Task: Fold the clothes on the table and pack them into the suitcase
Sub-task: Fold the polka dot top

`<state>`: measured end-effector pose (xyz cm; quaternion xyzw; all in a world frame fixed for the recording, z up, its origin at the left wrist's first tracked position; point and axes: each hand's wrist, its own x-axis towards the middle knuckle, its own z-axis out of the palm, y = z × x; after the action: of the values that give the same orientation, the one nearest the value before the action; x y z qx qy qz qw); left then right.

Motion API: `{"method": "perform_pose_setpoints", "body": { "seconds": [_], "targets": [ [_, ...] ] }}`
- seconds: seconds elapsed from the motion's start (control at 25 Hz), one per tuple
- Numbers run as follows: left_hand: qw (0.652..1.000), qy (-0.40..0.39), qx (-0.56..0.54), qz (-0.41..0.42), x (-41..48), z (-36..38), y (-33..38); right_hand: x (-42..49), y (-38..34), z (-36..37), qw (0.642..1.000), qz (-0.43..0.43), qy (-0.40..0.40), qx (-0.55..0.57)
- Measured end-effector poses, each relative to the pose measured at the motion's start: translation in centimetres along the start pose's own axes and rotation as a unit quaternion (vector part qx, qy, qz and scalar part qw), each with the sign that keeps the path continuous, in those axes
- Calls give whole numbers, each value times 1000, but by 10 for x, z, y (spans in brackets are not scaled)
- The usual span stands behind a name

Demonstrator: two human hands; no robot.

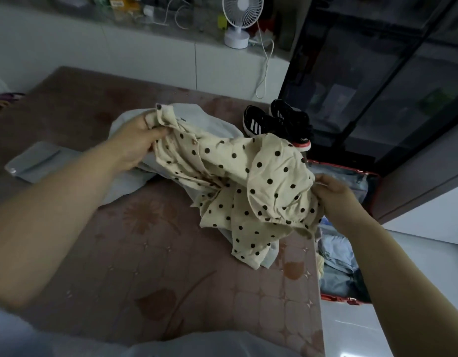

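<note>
A cream garment with black polka dots hangs crumpled between both hands above the table. My left hand grips its upper left edge near the collar. My right hand pinches its right side. Under it lies a pale grey-blue garment, spread loosely on the brown floral tablecloth. A folded pale grey piece lies flat at the table's left. The red suitcase lies open on the floor right of the table, with light blue folded clothes inside.
A pair of black sneakers with white stripes stands at the table's far right corner. A white desk fan with its cord sits on the counter behind. A dark glass cabinet rises at the right.
</note>
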<state>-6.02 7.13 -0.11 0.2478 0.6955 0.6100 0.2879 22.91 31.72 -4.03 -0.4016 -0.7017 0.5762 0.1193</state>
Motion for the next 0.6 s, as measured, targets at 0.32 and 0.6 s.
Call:
{"method": "perform_pose_setpoints", "body": {
  "seconds": [0.32,0.6],
  "targets": [
    [916,-32,399,-29,-5,-70,108,-16,-29,21,961,3,-164,221],
    [851,60,521,30,61,-3,4,41,16,29,984,74,137,88]
  ]
}}
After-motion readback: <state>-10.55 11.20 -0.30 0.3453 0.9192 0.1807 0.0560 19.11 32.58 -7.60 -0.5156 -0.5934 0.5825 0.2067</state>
